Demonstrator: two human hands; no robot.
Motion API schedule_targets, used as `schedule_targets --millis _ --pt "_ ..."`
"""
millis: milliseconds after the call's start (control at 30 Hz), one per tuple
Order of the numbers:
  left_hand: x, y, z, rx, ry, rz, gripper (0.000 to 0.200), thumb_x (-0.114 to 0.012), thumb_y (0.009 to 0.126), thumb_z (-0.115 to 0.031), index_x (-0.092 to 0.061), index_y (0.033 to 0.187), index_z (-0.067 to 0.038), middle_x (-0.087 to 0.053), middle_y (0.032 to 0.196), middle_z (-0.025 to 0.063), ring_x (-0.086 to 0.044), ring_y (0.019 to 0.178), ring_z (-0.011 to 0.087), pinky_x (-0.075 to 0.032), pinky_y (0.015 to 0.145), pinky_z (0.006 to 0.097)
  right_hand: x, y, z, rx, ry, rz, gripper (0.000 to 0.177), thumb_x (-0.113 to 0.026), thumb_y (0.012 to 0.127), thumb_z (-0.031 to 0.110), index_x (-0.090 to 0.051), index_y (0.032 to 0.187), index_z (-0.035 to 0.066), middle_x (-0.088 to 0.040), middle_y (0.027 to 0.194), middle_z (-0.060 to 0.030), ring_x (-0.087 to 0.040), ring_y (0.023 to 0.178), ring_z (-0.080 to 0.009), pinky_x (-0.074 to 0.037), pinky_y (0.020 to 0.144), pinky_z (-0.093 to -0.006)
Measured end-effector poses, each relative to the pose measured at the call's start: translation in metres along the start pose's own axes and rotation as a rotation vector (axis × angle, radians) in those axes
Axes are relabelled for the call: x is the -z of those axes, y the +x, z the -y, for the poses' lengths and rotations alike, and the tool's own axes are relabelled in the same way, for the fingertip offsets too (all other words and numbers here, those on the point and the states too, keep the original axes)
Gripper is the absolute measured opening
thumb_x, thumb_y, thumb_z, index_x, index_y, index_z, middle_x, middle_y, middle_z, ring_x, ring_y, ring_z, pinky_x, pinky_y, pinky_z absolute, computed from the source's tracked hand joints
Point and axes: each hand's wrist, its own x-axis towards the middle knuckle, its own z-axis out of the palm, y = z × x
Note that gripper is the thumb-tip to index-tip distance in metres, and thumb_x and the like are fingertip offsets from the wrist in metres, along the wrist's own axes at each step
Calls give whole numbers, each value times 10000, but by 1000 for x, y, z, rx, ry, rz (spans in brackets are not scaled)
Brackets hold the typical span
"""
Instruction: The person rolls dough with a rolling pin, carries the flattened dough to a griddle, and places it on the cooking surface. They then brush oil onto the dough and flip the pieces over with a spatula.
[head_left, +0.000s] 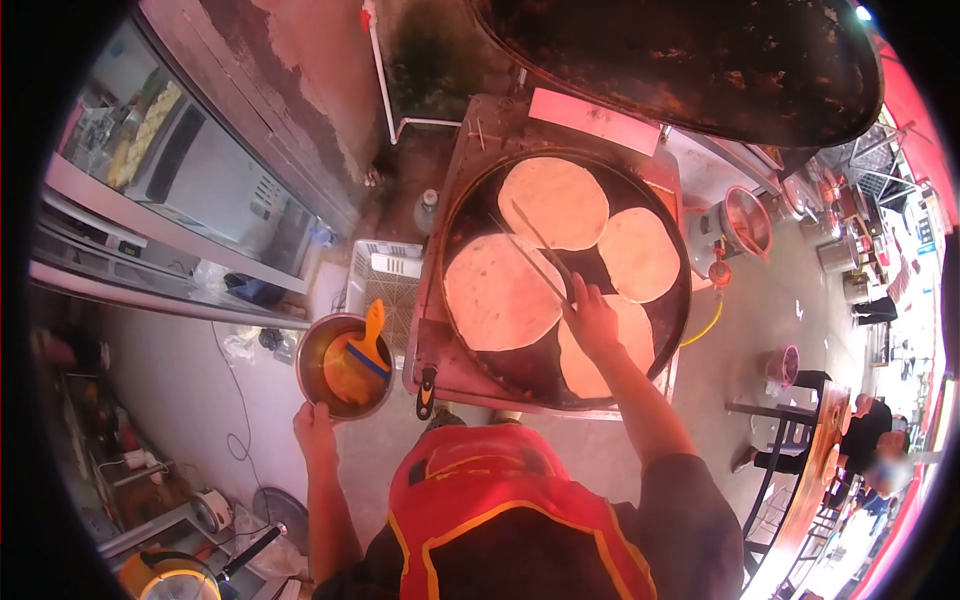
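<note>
My left hand grips the rim of a metal pot with yellowish liquid inside. An orange-handled brush rests in that pot, its handle leaning up over the far side. My right hand is closed around long, thin tongs above a round black griddle. Several pale flatbreads lie on the griddle; the tongs' tips are over the upper flatbread and the large left flatbread. Under my right wrist, the lower flatbread is partly hidden. Another flatbread lies at the right.
A big dark lid stands raised behind the griddle. A white plastic crate sits left of the griddle stand, near a black-handled tool. A gas cylinder with a yellow hose is at the right. Farther right, a person is near a wooden table.
</note>
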Motion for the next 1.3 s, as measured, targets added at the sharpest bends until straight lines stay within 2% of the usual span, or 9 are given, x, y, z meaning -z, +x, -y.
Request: schedule_targets --millis 133,200,267,367,667,800,1000,1200,1300 --pt "-4 -6 -15 -33 -40 15 211 -463 860 -112 -555 814 73 -539 724 70 -521 636 127 -516 603 290 57 -49 -20 -127 400 116 407 -597 848 277 -535 1170 37 -602 855 -132 -614 830 -269 -493 650 -354" --pt "-1 -4 -12 -53 0 14 214 -465 856 -114 -550 813 78 -540 720 75 -518 632 130 -515 601 291 91 -65 -51 -585 830 369 278 -579 860 264 -616 1005 30 -603 737 -79 -615 700 -181 -471 557 -300" --pt "0 0 -1 -118 108 18 218 -467 853 -115 -546 812 83 -540 714 79 -515 628 131 -513 599 292 115 -75 -109 -690 880 664 251 -598 848 274 -599 966 52 -560 678 -12 -486 493 -65 -370 405 -220" --pt "4 7 11 -216 327 32 218 -469 852 -115 -544 813 86 -539 705 77 -512 621 129 -512 598 290 140 -62 -126 -913 839 715 234 -586 850 287 -582 835 54 -554 656 -9 -479 466 -79 -372 397 -237" --pt "3 -32 7 -39 113 -35 189 -483 861 -106 -579 842 56 -568 720 55 -550 616 113 -524 606 275 51 34 -105 -480 981 978 226 -622 838 278 -600 861 55 -559 634 -6 -492 463 -81 -378 399 -230" --pt "1 -52 8 -141 314 -51 198 -481 865 -109 -587 864 58 -586 736 62 -578 634 121 -530 616 273 -5 28 -88 -440 1128 912 219 -643 829 258 -608 899 53 -553 639 3 -470 445 -59 -351 373 -202" --pt "-5 -69 5 4 17 -54 215 -475 869 -120 -590 881 62 -602 755 71 -592 651 129 -537 624 273 59 -12 -36 -484 1141 679 276 -620 812 187 -646 1043 39 -510 613 12 -463 456 -68 -338 378 -229" --pt "-11 -59 -26 19 -86 -4 213 -471 865 -113 -588 882 63 -603 789 79 -586 671 129 -536 635 277 94 -59 9 121 523 19 410 -689 772 204 -619 1154 70 -598 704 -39 -514 524 -99 -432 513 -288" --pt "-3 -45 -15 -14 -139 29 204 -471 863 -107 -581 868 65 -592 797 73 -574 680 125 -534 640 278 56 -88 9 273 64 -69 461 -669 782 243 -562 1208 100 -561 761 -73 -587 661 -226 -487 560 -339"
